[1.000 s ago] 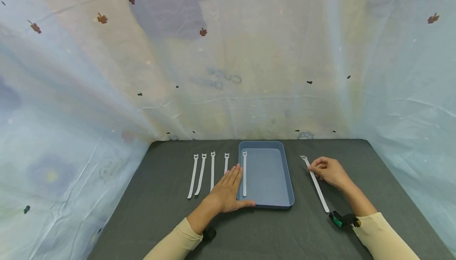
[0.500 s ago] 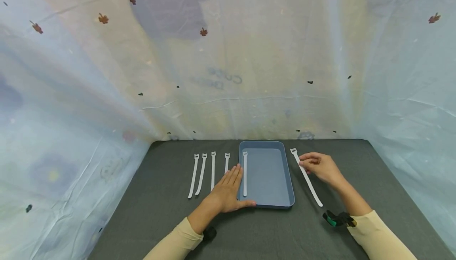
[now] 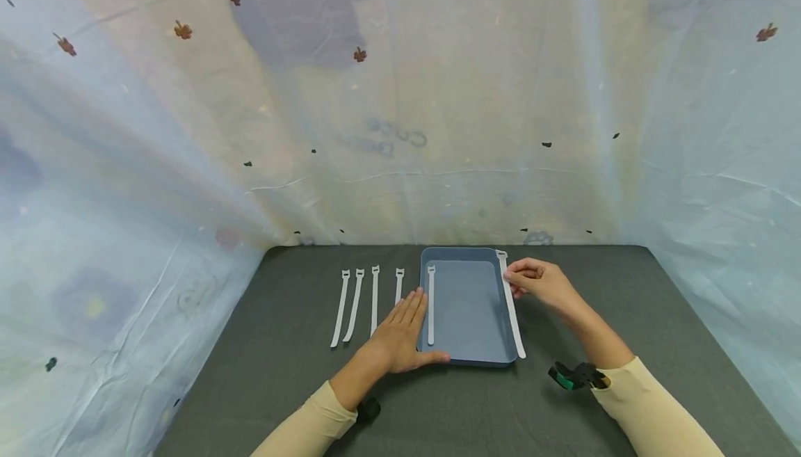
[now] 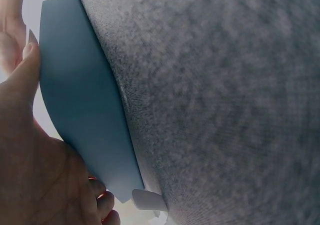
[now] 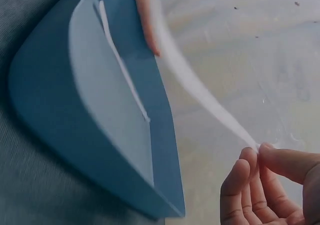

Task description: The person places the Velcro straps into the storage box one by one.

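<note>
My right hand [image 3: 543,283] pinches a white cable tie [image 3: 513,318] with a slotted head between thumb and fingertips. In the head view this tie overlaps the right rim of a blue-grey tray [image 3: 472,311]; the right wrist view shows it raised above the tray wall [image 5: 45,85]. Fingers straight, my left hand [image 3: 395,342] lies along the tray's left edge, its thumb at the front rim. Inside the tray, near the left wall, rests another white cable tie [image 3: 430,307]. The left wrist view has the left hand [image 4: 45,170] against the tray's outer side [image 4: 85,95].
Left of the tray, several white cable ties [image 3: 340,311] lie side by side on the dark grey table [image 3: 450,415]. The left hand partly covers the closest one [image 3: 399,283]. A patterned curtain [image 3: 425,95] hangs behind and at both sides.
My right hand has carried the cable tie leftward, from right of the tray to its right rim, and the tie now stands more upright in view. The left hand has stayed in place.
</note>
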A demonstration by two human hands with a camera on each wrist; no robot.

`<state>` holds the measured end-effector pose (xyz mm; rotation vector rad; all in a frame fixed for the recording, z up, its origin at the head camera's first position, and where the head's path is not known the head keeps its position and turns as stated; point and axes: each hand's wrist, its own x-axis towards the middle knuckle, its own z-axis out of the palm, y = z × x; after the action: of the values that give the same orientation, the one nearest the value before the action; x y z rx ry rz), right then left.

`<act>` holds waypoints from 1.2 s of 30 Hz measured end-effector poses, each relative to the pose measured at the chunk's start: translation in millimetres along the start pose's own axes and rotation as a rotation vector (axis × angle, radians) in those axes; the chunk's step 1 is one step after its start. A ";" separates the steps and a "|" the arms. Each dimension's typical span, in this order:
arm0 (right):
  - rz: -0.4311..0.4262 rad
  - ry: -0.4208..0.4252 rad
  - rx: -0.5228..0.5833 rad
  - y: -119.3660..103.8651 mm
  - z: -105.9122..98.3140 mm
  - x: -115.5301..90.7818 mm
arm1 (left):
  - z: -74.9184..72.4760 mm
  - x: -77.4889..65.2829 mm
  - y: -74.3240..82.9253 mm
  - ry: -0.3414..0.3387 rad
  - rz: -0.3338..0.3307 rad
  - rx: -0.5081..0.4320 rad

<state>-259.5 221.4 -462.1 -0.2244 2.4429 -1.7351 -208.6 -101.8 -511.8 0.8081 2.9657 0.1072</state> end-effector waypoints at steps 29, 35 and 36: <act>0.020 -0.074 0.134 -7.3 60.6 49.1 | 1.1 2.4 0.4 0.007 -0.004 0.010; 0.015 -0.067 0.155 -5.1 70.7 58.6 | 1.8 3.0 -0.1 0.001 -0.010 0.010; 0.023 -0.065 0.161 -4.1 72.0 60.0 | 1.8 3.0 -0.3 0.001 -0.009 0.008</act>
<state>-304.0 141.6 -483.3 -0.2302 2.2383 -1.8728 -211.1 -100.4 -513.8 0.7953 2.9725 0.0946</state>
